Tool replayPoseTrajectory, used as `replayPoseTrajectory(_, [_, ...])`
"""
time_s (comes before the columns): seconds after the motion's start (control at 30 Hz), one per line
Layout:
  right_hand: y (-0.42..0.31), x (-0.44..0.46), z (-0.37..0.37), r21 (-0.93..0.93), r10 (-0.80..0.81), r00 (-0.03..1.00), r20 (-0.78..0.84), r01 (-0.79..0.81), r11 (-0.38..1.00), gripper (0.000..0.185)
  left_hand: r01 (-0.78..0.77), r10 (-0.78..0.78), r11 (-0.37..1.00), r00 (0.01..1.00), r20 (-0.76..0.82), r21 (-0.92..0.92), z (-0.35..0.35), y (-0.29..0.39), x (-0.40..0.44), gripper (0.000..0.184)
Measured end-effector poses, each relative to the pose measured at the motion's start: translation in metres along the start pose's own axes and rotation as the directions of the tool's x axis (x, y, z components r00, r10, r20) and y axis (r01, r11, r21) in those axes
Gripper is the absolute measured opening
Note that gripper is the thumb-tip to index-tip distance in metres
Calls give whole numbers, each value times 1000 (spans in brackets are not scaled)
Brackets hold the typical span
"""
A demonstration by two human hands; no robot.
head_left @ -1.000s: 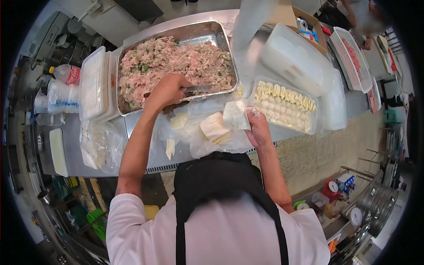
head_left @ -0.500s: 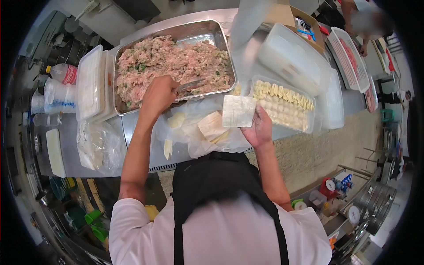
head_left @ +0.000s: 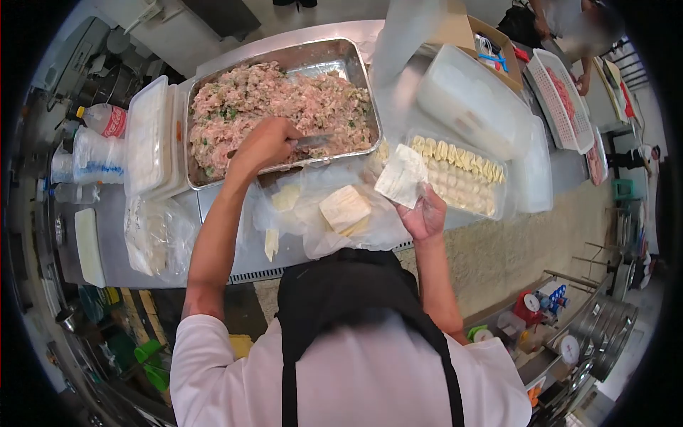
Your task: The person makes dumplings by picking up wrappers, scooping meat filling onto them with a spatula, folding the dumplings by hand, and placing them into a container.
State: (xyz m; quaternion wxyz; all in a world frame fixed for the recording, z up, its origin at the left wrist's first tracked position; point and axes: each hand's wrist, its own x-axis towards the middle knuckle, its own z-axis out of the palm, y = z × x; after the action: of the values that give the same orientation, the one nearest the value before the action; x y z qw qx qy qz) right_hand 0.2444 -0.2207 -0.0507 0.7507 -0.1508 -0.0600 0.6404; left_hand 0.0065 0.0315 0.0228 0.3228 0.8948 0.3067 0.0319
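My left hand (head_left: 267, 146) is closed around a flat metal blade (head_left: 314, 141), its tip over the raw minced meat (head_left: 238, 103) flecked with green. The meat fills most of a deep steel tray (head_left: 376, 107). My right hand (head_left: 425, 213) pinches a square dough wrapper (head_left: 401, 175) by its lower right part, holding it tilted above the table. Between my hands, a stack of wrappers (head_left: 345, 208) lies on a plastic sheet (head_left: 316, 238). Just past my right hand, folded dumplings (head_left: 455, 154) sit in rows in a clear plastic container (head_left: 504, 192).
Lidded plastic boxes (head_left: 148, 135) stand left of the tray, with a bagged item (head_left: 160, 235) nearer me. Large translucent tubs (head_left: 473, 99) and a cardboard box (head_left: 498, 57) are at the right back. Another person's arm (head_left: 585, 75) is beside a white basket (head_left: 578, 117).
My right hand has drawn slightly toward me, and the wrapper has tilted and turned. My left hand has shifted a little to the right with the blade.
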Motion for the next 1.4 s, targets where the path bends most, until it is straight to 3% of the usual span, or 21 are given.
replayPoseTrajectory(0.07, [0,-2,-6,62,-20,1000,9,19,998,69,90,-74,975,994,-81,201,5,-5,3,16])
replayPoseTrajectory(0.13, [2,3,-10,37,-35,997,-69,37,999,71,55,-44,970,998,-51,238,24,-8,9,15])
replayPoseTrajectory(0.3, [4,7,-11,-99,-46,999,-27,43,994,65,-49,53,958,999,-9,282,38,-16,11,13])
replayPoseTrajectory(0.37, [5,11,-15,-164,-56,998,-43,48,985,62,-17,8,996,995,104,84,26,-23,10,12])
replayPoseTrajectory(0.4, [6,14,-15,-100,-39,996,-79,31,994,58,-18,10,996,995,101,86,22,-25,7,12])
replayPoseTrajectory(0.47, [10,16,-17,-31,-22,993,-117,18,999,54,55,-26,960,994,109,-274,20,-28,-2,14])
replayPoseTrajectory(0.5, [12,18,-16,-47,-38,993,-110,33,998,52,54,-23,961,993,115,-273,14,-22,-7,14])
replayPoseTrajectory(0.57, [16,20,-14,-62,-64,992,-110,57,996,51,262,-160,820,958,236,-509,-2,-3,-17,20])
replayPoseTrajectory(0.73, [34,41,12,-4,-27,986,-166,27,1000,52,242,-154,700,970,189,-671,12,13,-35,25])
replayPoseTrajectory(0.77, [36,43,22,97,25,999,-26,-23,995,51,229,-161,688,973,164,-689,16,23,-38,29])
replayPoseTrajectory(0.8, [38,47,30,101,15,1000,-26,-12,995,51,228,-154,693,974,169,-684,33,20,-37,29])
replayPoseTrajectory(0.83, [40,51,36,108,29,995,-98,-19,994,50,-38,-14,848,996,-93,-529,61,8,-34,35])
replayPoseTrajectory(0.87, [41,56,42,115,46,985,-169,-27,993,49,-273,178,917,933,-313,-291,79,5,-35,41])
replayPoseTrajectory(0.9, [38,60,48,141,37,980,-195,-9,990,48,-149,83,967,952,-294,-209,84,14,-42,42])
replayPoseTrajectory(0.93, [37,65,41,141,29,980,-196,-1,990,48,-155,90,966,953,-291,-207,80,20,-50,42])
replayPoseTrajectory(1.0, [37,70,24,109,-50,910,-411,103,989,47,-113,100,993,956,-275,-32,65,33,-64,44])
replayPoseTrajectory(1.07, [35,66,24,56,-104,906,-410,139,989,46,-79,60,995,957,-285,-54,56,52,-70,42])
replayPoseTrajectory(1.2, [39,67,43,-5,-107,913,-394,114,993,45,-223,145,968,875,-463,-119,80,65,-62,41])
replayPoseTrajectory(1.27, [38,70,42,3,-133,886,-445,150,989,46,-66,62,998,967,-247,-10,79,56,-63,38])
replayPoseTrajectory(1.33, [31,68,35,10,-170,839,-517,204,979,46,-72,75,997,967,-243,19,63,72,-69,39])
replayPoseTrajectory(1.4, [29,64,28,-6,-196,897,-396,211,977,47,-147,90,981,921,-380,-124,59,88,-73,38])
